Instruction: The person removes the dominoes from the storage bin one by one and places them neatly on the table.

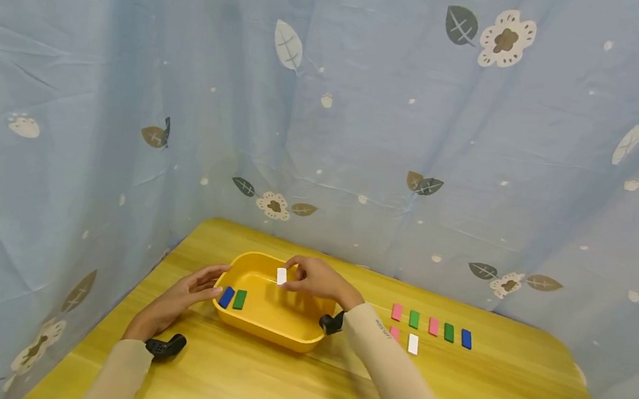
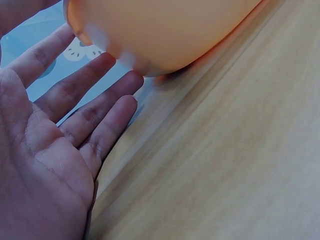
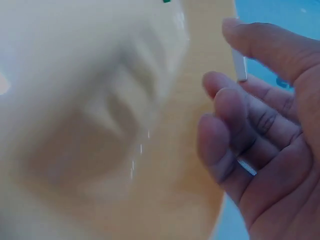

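In the head view my right hand (image 1: 316, 277) pinches a small white rectangular block (image 1: 281, 277) between thumb and fingers, above the inside of a yellow plastic bin (image 1: 261, 333). The right wrist view shows the edge of this white block (image 3: 240, 65) by the thumb. At the bin's left end, my left hand (image 1: 180, 297) touches the rim and outer wall with extended fingers; in the left wrist view these fingers (image 2: 112, 117) lie along the bin's wall. Inside the bin, near that hand, a blue block (image 1: 226, 297) leans by the wall beside a green block (image 1: 239, 299).
On the wooden table (image 1: 238, 376), right of the bin, lie several blocks: pink (image 1: 397, 312), green (image 1: 414, 319), blue (image 1: 466, 339) and white (image 1: 413, 344). The right sleeve (image 1: 394, 375) passes close to them. A blue floral curtain (image 1: 364, 132) hangs behind and at the left.
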A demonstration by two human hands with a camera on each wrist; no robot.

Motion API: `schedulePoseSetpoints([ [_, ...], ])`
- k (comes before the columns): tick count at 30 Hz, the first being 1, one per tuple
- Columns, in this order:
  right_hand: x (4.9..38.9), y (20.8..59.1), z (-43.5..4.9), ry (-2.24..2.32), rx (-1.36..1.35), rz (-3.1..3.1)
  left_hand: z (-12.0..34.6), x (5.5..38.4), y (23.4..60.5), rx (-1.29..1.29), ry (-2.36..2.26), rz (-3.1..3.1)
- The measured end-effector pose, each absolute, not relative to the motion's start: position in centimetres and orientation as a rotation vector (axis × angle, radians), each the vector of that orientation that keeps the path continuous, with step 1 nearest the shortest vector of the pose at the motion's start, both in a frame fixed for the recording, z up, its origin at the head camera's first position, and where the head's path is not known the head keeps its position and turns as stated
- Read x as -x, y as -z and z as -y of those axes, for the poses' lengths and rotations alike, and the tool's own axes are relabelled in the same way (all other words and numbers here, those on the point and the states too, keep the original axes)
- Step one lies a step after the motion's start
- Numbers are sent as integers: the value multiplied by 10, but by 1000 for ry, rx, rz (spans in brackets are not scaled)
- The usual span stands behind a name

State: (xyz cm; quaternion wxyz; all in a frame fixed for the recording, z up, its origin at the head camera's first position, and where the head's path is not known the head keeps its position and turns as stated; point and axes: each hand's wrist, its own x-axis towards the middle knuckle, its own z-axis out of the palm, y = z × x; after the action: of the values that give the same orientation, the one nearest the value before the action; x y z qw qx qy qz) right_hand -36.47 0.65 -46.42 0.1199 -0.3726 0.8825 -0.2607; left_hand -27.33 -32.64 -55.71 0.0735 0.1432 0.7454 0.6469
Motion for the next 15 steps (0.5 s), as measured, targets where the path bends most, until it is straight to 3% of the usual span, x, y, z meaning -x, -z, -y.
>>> schedulePoseSetpoints([
  [15,345,457,-83,914,1062,-2648,326,274,556,-425,-1936,-2231],
])
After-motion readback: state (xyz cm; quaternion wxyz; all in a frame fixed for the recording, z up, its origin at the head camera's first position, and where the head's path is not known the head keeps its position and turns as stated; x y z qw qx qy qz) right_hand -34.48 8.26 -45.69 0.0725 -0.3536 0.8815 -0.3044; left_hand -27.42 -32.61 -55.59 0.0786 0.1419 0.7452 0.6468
